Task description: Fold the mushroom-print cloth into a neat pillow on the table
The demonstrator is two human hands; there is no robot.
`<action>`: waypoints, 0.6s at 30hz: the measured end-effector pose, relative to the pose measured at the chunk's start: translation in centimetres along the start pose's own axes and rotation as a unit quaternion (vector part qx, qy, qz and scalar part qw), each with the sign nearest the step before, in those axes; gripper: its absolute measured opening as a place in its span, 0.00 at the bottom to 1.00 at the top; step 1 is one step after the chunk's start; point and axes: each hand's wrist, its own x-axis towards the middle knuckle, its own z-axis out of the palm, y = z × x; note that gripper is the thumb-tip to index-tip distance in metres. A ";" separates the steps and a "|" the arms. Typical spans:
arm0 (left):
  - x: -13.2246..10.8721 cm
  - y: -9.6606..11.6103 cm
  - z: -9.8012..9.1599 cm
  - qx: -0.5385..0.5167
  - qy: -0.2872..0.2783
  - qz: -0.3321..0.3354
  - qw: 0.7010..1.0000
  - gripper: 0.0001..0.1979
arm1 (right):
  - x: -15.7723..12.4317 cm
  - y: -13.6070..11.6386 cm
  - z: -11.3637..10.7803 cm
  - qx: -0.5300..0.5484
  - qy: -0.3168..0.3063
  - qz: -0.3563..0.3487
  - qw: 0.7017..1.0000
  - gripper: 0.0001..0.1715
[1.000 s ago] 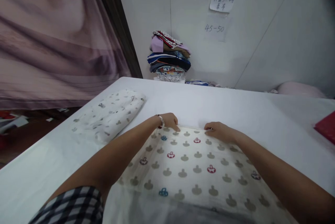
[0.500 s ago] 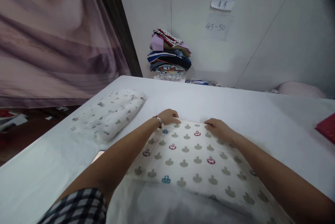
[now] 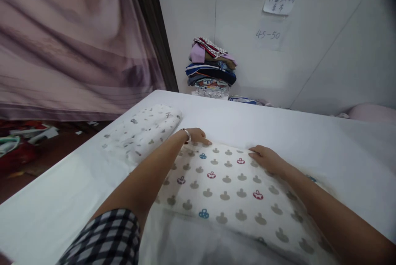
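Observation:
A white cloth printed with grey, red and blue mushroom shapes lies on the white table before me, its near part folded over with the plain underside up. My left hand, a bracelet on its wrist, is closed on the far left corner of this cloth. On the far right corner my right hand is closed too, fingertips at the edge. Part of the cloth's right side is hidden under my right forearm. A folded white cloth with small grey prints lies to the left, apart from my hands.
Behind the white table a stack of folded fabrics stands against the wall. Handwritten paper signs hang on that wall. A pinkish curtain hangs at the left, with bags and scraps on the floor below it.
My view has turned slightly left, so everything sits further right in the picture. Both hands stay at the far edge of the mushroom-print cloth. The phone-like corner by my left forearm is now hidden.

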 end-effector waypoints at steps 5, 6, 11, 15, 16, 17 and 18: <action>0.1 -0.2 0.7 0.004 0.049 -0.019 0.999 0.26 | 0.1 0.2 0.8 -0.003 0.032 0.001 0.999 0.19; 0.3 -0.2 0.9 0.009 0.063 -0.023 0.998 0.25 | 0.1 0.3 1.0 -0.001 0.038 -0.003 0.999 0.19; 0.2 -1.0 1.6 -0.010 0.104 -0.023 0.994 0.24 | -0.1 0.2 1.1 -0.023 0.036 -0.018 0.999 0.20; -0.8 -2.8 1.4 -0.064 0.103 -0.042 0.992 0.24 | -0.1 -0.5 0.9 -0.051 0.030 -0.027 0.998 0.21; -1.0 -3.2 1.3 -0.077 0.105 -0.048 0.990 0.24 | 0.0 -0.7 0.9 -0.053 0.031 -0.028 0.998 0.22; -1.2 -3.6 1.3 -0.089 0.107 -0.055 0.989 0.25 | 0.1 -0.9 0.9 -0.054 0.034 -0.027 0.998 0.22; -1.4 -3.8 1.3 -0.101 0.109 -0.063 0.987 0.25 | 0.2 -1.1 1.0 -0.054 0.037 -0.027 0.998 0.23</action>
